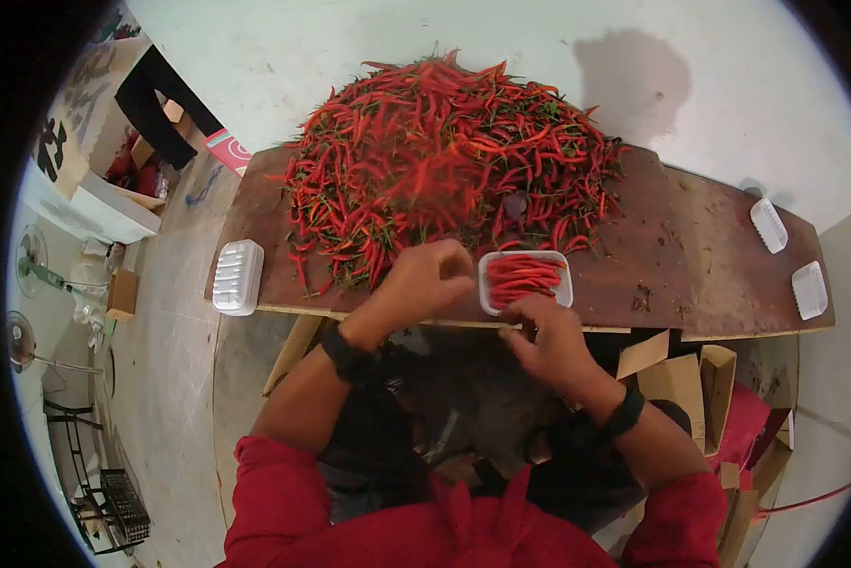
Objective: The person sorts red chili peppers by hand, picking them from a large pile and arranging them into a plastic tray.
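Observation:
A white tray (566,276) with several red chilies (525,275) laid side by side stands near the table's front edge. My left hand (430,279) is raised just left of the tray, its fingers curled; whether they hold anything is too small to tell. At the tray's front edge is my right hand (544,336), thumb and fingers bent close together near the chilies' lower ends; its fingertips' contact is unclear. Behind both hands rises a large heap of red chilies with green stems (444,151).
Stacked white trays (238,276) stand at the table's left end. Two white trays (769,225) (809,290) lie at the right end of the brown table (634,275). Open cardboard boxes (676,388) are below the table at right. A wall (558,47) stands behind.

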Motion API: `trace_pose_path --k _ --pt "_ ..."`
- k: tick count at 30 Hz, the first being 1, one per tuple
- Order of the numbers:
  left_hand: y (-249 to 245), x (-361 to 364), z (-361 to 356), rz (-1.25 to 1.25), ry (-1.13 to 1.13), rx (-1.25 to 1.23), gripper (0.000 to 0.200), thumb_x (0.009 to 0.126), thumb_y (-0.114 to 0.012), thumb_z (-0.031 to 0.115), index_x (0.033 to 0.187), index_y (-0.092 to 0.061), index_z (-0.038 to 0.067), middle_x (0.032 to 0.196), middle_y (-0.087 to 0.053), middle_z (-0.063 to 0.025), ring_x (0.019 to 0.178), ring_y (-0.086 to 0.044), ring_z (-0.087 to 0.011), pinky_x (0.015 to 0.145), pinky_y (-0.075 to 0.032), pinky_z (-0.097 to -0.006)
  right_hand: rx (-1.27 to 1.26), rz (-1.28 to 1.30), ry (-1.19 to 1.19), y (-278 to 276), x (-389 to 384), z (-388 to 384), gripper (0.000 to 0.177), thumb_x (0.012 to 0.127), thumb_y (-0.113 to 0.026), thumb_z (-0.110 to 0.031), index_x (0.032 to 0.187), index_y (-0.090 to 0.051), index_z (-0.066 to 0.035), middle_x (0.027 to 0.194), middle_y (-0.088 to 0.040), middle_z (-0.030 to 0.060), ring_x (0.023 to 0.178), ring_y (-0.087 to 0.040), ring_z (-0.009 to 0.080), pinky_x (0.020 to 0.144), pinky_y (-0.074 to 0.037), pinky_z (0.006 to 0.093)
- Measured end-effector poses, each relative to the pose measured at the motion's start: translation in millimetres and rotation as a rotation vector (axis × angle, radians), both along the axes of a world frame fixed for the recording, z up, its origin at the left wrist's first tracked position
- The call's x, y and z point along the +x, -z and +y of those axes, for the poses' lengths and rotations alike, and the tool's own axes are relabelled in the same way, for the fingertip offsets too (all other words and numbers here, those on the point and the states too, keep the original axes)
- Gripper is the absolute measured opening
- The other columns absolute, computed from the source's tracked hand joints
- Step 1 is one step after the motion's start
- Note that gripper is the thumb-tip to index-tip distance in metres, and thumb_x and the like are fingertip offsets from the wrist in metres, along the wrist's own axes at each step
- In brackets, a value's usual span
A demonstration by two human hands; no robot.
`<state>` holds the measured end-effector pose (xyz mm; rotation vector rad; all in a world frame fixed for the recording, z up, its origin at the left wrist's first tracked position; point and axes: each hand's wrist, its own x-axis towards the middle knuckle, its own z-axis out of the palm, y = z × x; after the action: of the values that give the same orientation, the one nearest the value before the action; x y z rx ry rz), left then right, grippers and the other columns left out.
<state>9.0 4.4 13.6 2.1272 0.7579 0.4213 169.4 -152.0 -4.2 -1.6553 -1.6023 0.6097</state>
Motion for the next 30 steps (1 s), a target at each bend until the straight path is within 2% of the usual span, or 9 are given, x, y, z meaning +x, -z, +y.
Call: trace_pose_path --k 1,2,5,6,10,13,15,28,30 --pt "-0.3 1.2 -6.6 -0.012 0.054 -0.174 0.018 0.076 -0.068 0.010 0.090 -0.059 0.002 0.081 -0.061 -0.0029 0.076 -0.058 -0.0101 0.068 -0.047 -0.0273 0.086 0.137 0.115 -0.7 -0.6 1.7 0.021 0.074 -0.070 -0.014 0.093 -0.064 -0.006 0.083 -0.062 0.0136 0.076 -0.062 0.0343 0.068 -0.050 0.0410" --pt "-0.2 2.6 -13.0 -0.017 0.083 -0.268 0.017 0.078 -0.068 0.007 0.089 -0.056 0.003 0.080 -0.059 -0.0010 0.076 -0.055 -0.0073 0.067 -0.047 -0.0256 0.085 0.137 0.114 -1.0 -0.4 2.7 0.021 0.074 -0.070 -0.014 0.093 -0.064 -0.006 0.083 -0.062 0.0136 0.076 -0.062 0.0343 0.068 -0.050 0.0410" --pt "13.5 5.4 -23.3 0.010 0.189 -0.333 0.017 0.077 -0.068 0.005 0.088 -0.055 0.003 0.080 -0.059 -0.0016 0.074 -0.056 -0.0076 0.066 -0.047 -0.0253 0.120 0.132 0.148 -2.1 1.3 2.8 0.027 0.071 -0.071 -0.009 0.097 -0.063 -0.006 0.087 -0.062 0.0129 0.081 -0.062 0.0334 0.071 -0.050 0.0398" --pt "17.0 6.4 -25.8 -0.043 0.188 -0.438 0.021 0.074 -0.073 0.013 0.081 -0.056 0.002 0.077 -0.060 -0.0071 0.071 -0.058 -0.0135 0.062 -0.046 -0.0306 0.118 0.039 0.110 -4.1 2.5 1.9 0.027 0.070 -0.071 -0.009 0.096 -0.064 -0.006 0.089 -0.062 0.0124 0.084 -0.061 0.0326 0.071 -0.050 0.0394" --pt "19.2 11.7 -31.1 -0.055 0.213 -0.503 0.018 0.075 -0.071 0.010 0.081 -0.055 0.002 0.076 -0.061 -0.0056 0.069 -0.058 -0.0115 0.061 -0.046 -0.0282 0.141 -0.125 0.044 -8.2 1.7 -2.9 0.025 0.068 -0.070 -0.008 0.092 -0.065 -0.006 0.090 -0.061 0.0109 0.087 -0.060 0.0299 0.071 -0.049 0.0384" --pt "16.8 13.9 -32.9 -0.080 0.213 -0.613 0.016 0.077 -0.069 0.008 0.083 -0.055 0.002 0.076 -0.061 -0.0046 0.068 -0.058 -0.0110 0.060 -0.046 -0.0268 0.174 -0.086 0.033 -5.3 7.3 -3.4 0.020 0.069 -0.070 -0.008 0.089 -0.066 -0.007 0.085 -0.060 0.0099 0.082 -0.061 0.0295 0.069 -0.049 0.0387" --pt "6.0 13.9 -32.4 -0.106 0.199 -0.807 0.014 0.081 -0.067 0.007 0.088 -0.055 0.004 0.079 -0.060 -0.0016 0.071 -0.059 -0.0093 0.060 -0.047 -0.0245 0.179 -0.082 0.057 -8.0 9.2 -3.5 0.018 0.069 -0.070 -0.008 0.087 -0.065 -0.007 0.084 -0.060 0.0096 0.080 -0.061 0.0296 0.068 -0.049 0.0388" --pt "19.2 16.4 -34.6 -0.084 0.152 -0.662 0.012 0.081 -0.065 0.006 0.091 -0.059 0.003 0.077 -0.061 -0.0018 0.065 -0.058 -0.0084 0.055 -0.047 -0.0236 0.129 -0.017 0.103 -7.0 9.8 -2.0 0.015 0.070 -0.071 -0.009 0.083 -0.064 -0.004 0.083 -0.060 0.0106 0.075 -0.061 0.0301 0.063 -0.049 0.0377" --pt "15.5 17.3 -37.3 -0.046 0.128 -0.652 0.012 0.079 -0.064 0.004 0.089 -0.058 -0.002 0.074 -0.062 -0.0068 0.061 -0.060 -0.0126 0.052 -0.048 -0.0272 0.133 -0.036 0.100 -4.8 9.7 -2.3 0.015 0.071 -0.070 -0.009 0.083 -0.063 -0.004 0.083 -0.060 0.0107 0.075 -0.061 0.0302 0.063 -0.049 0.0377"
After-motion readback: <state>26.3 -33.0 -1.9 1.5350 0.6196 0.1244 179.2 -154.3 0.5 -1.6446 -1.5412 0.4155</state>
